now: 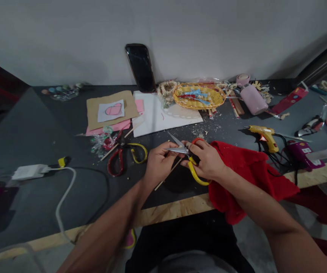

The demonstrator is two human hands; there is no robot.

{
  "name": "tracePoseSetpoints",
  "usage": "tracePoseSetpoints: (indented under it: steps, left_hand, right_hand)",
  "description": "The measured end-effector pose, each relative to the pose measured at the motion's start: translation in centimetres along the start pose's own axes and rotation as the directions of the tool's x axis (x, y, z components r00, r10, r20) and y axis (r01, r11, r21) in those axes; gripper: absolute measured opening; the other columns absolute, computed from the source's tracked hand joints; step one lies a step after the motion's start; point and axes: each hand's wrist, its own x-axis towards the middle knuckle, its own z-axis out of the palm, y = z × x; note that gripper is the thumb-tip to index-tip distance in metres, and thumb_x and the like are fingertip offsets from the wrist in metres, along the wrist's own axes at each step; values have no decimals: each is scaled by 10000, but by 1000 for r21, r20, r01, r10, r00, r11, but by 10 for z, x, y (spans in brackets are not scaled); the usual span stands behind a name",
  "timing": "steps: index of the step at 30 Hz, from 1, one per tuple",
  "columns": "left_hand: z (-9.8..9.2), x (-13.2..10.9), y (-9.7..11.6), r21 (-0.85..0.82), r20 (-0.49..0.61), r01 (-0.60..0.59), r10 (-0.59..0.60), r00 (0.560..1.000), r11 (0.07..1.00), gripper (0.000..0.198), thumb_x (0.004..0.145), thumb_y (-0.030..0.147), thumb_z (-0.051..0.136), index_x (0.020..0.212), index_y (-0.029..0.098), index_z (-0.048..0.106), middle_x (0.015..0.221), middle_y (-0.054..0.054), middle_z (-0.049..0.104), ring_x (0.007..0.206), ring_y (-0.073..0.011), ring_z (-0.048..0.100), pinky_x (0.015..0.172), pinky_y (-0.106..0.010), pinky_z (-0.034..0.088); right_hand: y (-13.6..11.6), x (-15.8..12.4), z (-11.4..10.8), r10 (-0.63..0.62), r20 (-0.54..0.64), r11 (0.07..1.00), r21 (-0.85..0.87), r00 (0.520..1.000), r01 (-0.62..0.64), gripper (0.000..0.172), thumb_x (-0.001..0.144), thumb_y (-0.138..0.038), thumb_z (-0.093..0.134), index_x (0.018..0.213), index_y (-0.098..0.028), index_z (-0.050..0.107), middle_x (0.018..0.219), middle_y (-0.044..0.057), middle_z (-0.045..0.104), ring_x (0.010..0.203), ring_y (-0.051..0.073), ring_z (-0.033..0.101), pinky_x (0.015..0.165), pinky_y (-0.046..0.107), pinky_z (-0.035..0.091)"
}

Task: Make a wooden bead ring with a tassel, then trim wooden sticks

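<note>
My right hand (206, 161) grips a pair of scissors (192, 163) with one yellow and one orange-red handle. Their blades are spread and point left, toward my left hand (160, 161). That hand's fingers are pinched together beside the blades; what they hold, if anything, is too small or hidden to name. A thin wooden stick (163, 182) slants below the hands, and I cannot tell whether a hand touches it. A red cloth (243, 170) lies under my right forearm and hangs over the table edge. Left of my hands rests another cutting tool (120, 151) with red and yellow handles.
Behind are a yellow basket (177, 101) of small trinkets, a white sheet (143, 127), brown card (95, 108) with a heart drawing (113, 109), and a leaning phone (140, 68). A yellow glue gun (266, 136) lies right; a white charger (29, 171) with cable lies left.
</note>
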Motion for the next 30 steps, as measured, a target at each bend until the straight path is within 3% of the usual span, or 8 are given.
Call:
tracePoseSetpoints:
  steps: [6, 10, 16, 21, 30]
  left_hand:
    - [5, 2, -4, -4, -85, -52, 51, 995, 999, 177, 823, 335, 640, 758, 175, 680, 787, -49, 736, 717, -160, 678, 657, -230, 526]
    - [4, 2, -6, 12, -106, -32, 33, 994, 999, 141, 810, 315, 651, 769, 186, 691, 752, -27, 733, 691, -156, 669, 645, -230, 517]
    - [-2, 1, -5, 75, -19, -30, 31, 999, 997, 123, 804, 273, 640, 755, 188, 715, 735, -14, 733, 684, -152, 650, 648, -233, 495]
    - [-6, 1, -5, 33, 63, -20, 17, 998, 999, 131, 815, 255, 636, 738, 194, 723, 749, -24, 745, 708, -163, 670, 697, -256, 515]
    - [0, 1, 8, -47, 10, 17, -16, 1000, 999, 159, 814, 276, 639, 693, 182, 685, 709, -37, 737, 686, -170, 676, 651, -251, 521]
  right_hand:
    - [0, 1, 1, 37, -35, 999, -17, 999, -37, 631, 884, -608, 530, 1335, -168, 569, 1037, 137, 600, 967, 276, 584, 892, 434, 532]
    - [0, 2, 0, 38, -37, 999, -23, 999, -39, 645, 856, -629, 560, 1333, -195, 572, 1032, 126, 585, 976, 280, 569, 890, 441, 529]
    - [3, 3, -1, -21, -28, 1000, 9, 999, 22, 694, 814, -653, 602, 1327, -185, 571, 1040, 127, 556, 1012, 286, 533, 941, 467, 500]
    - [5, 2, 0, -58, -7, 997, 44, 998, 58, 677, 842, -628, 584, 1348, -179, 551, 1038, 126, 554, 1017, 276, 533, 963, 460, 493]
    - [-2, 0, -3, 3, -2, 1000, 5, 1000, -3, 637, 882, -615, 532, 1317, -154, 580, 1000, 136, 594, 927, 258, 579, 855, 407, 540]
